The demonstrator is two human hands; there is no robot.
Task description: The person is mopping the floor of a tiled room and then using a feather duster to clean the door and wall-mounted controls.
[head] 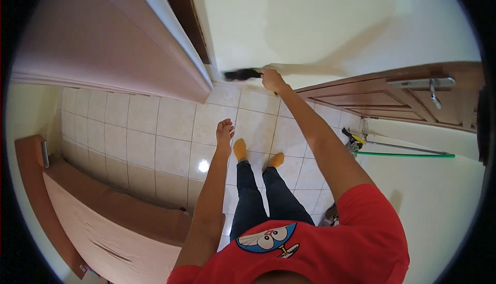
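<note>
My right hand is stretched out to the wall and grips the handle of a dark brush. The brush head is blurred and points left, close to the pale wall; whether it touches the wall I cannot tell. Lower and to the left, my left hand hangs over the tiled floor with nothing in it, its fingers loosely bent.
A tall pinkish wardrobe stands at the left. At the right is a wooden door with a metal handle. Mop-like tools with long poles lean near it. A bed lies at the lower left on the tiled floor.
</note>
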